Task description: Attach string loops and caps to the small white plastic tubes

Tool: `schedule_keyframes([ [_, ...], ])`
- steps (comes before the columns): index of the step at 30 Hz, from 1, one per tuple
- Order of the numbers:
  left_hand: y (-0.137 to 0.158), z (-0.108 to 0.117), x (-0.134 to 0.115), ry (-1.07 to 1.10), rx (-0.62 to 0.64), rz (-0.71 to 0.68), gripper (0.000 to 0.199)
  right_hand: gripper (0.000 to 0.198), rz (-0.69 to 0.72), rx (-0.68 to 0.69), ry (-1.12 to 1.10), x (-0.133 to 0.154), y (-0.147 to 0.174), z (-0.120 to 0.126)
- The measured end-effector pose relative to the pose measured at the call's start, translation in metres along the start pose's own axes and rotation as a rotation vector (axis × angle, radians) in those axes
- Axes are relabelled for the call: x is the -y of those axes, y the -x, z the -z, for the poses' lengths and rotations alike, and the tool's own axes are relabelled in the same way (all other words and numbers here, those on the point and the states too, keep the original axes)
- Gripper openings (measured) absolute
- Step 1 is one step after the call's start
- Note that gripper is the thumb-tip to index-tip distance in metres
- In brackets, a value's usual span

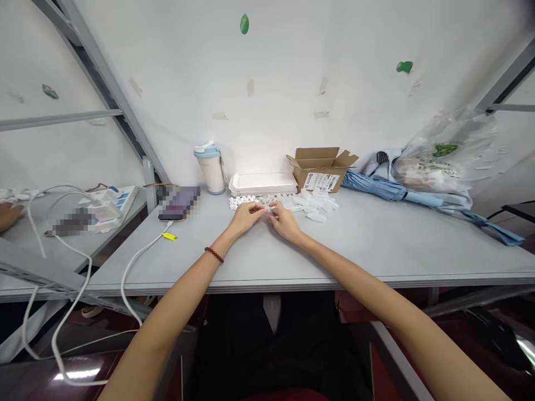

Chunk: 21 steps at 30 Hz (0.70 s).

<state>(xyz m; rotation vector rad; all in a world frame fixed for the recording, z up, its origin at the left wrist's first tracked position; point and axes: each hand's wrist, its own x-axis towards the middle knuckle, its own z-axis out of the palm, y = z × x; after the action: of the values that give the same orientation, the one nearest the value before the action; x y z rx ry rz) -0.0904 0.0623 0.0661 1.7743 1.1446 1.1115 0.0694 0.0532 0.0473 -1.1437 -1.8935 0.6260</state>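
Note:
My left hand (pixel 246 217) and my right hand (pixel 284 221) meet at the middle of the grey table (pixel 376 245), fingertips pinched together on a small clear plastic piece (pixel 267 210). Just behind them lie a pile of small white caps (pixel 239 201) and several small clear plastic bottles (pixel 315 205). A white tray (pixel 261 182) stands further back. A red bead bracelet (pixel 214 254) is on my left wrist.
A white-and-blue cup (pixel 210 167) and an open cardboard box (pixel 321 167) flank the tray. A phone (pixel 179 203) with a white cable (pixel 137 259) lies left. A blue umbrella (pixel 384 189) and plastic bag (pixel 443 153) are right. Another person's hand (pixel 8 214) rests on the left table.

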Motion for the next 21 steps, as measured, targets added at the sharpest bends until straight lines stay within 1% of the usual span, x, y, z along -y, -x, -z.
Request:
schedule_keyframes([
  [4, 0.000, 0.001, -0.003, -0.022, 0.000, -0.014, 0.023, 0.018, -0.012, -0.032, -0.015, -0.001, 0.000, -0.001],
  [6, 0.000, 0.001, -0.005, -0.049, -0.006, -0.048, 0.020, 0.017, -0.049, -0.033, -0.087, 0.000, 0.000, 0.000],
  [8, 0.001, 0.001, -0.005, -0.112, -0.055, -0.100, 0.015, 0.017, -0.103, -0.005, -0.228, 0.002, -0.001, 0.001],
  [10, 0.004, 0.001, -0.004, -0.194, -0.140, -0.163, 0.010, 0.018, -0.167, 0.057, -0.406, 0.005, -0.002, 0.003],
  [12, 0.009, 0.000, -0.004, -0.287, -0.196, -0.243, 0.013, 0.019, -0.238, 0.116, -0.572, 0.006, -0.004, 0.006],
  [14, 0.015, 0.000, -0.005, -0.393, -0.176, -0.355, 0.022, 0.020, -0.305, 0.136, -0.702, 0.007, -0.005, 0.009],
  [17, 0.026, -0.001, -0.011, -0.559, -0.072, -0.508, 0.035, 0.018, -0.346, 0.175, -0.843, 0.009, -0.005, 0.013],
  [19, 0.029, 0.000, -0.015, -0.632, -0.023, -0.553, 0.042, 0.015, -0.346, 0.228, -0.900, 0.010, -0.004, 0.016],
  [21, 0.030, 0.000, -0.018, -0.666, -0.002, -0.571, 0.044, 0.013, -0.352, 0.256, -0.927, 0.012, -0.003, 0.018],
])
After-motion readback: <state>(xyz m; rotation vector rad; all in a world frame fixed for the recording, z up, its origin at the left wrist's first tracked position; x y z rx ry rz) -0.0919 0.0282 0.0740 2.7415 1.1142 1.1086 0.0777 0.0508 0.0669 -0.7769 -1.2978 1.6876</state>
